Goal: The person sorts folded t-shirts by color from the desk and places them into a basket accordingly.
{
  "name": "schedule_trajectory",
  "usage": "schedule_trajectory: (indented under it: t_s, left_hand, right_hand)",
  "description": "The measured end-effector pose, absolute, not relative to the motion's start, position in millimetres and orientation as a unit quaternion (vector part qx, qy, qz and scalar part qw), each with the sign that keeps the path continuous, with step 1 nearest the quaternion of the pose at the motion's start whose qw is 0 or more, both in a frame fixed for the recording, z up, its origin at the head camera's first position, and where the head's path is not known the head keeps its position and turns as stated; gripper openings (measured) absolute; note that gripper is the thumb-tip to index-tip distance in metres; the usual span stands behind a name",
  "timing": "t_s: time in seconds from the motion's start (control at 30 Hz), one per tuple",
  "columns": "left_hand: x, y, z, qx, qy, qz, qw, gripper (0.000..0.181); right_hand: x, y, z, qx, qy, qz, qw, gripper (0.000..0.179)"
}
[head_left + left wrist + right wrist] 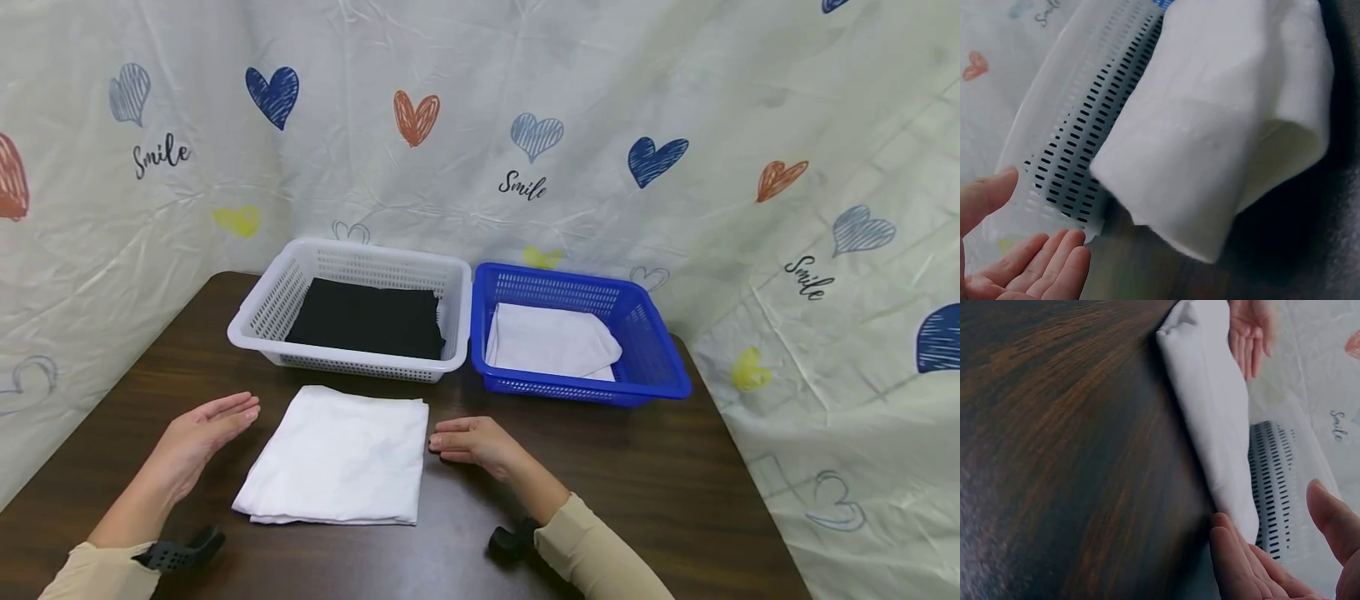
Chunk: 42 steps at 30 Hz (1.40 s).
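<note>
Partly cropped in wrist views: hands [201, 432] [478, 443], white cloth [345, 458] between.

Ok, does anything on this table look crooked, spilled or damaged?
Nothing looks spilled or damaged. One untidy spot: the folded white cloth in the blue basket has a rounded right end, with a lower layer poking out beneath. The squarish white cloth between left hand and right hand looks fairly neat.
</note>
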<state>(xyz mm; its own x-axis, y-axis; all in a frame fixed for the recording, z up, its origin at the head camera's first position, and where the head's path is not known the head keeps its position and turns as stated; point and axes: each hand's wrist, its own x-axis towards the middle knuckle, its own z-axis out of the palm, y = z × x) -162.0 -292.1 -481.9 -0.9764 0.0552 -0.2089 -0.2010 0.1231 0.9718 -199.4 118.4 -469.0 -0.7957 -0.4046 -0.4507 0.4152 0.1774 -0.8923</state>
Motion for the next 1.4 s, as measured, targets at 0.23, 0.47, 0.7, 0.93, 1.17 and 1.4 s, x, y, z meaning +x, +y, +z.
schedule_trajectory:
  t_s: [0.23,0.47,0.7,0.93,1.17,1.4]
  left_hand:
    - [-159.6,-289.5,-490.2,-0.058,0.726,0.678,0.104,0.075]
    - [-157.4,-281.9,-495.4,-0.068,0.734,0.665,0.117,0.077]
    - [-156.5,-276.2,-497.2,-0.074,0.742,0.652,0.133,0.075]
    - [-156.4,-273.5,-495.0,-0.089,0.755,0.629,0.159,0.075]
    - [-157.7,-270.9,-496.7,-0.095,0.772,0.605,0.17,0.073]
    - [-161.2,-268.9,-497.8,-0.111,0.775,0.596,0.177,0.074]
  right_hand:
    - [-200.9,111.9,-470.7,0.006,0.697,-0.642,0.319,0.044]
    - [-201.9,110.2,-473.1,-0.002,0.692,-0.646,0.323,0.041]
    - [-203.4,110.3,-474.1,0.014,0.693,-0.632,0.348,0.036]
    - [-204.0,109.7,-472.7,0.022,0.685,-0.63,0.366,0.035]
    - [-205.5,106.4,-474.4,0.034,0.678,-0.636,0.367,0.035]
    - [-209.4,102.1,-476.9,0.034,0.672,-0.639,0.373,0.036]
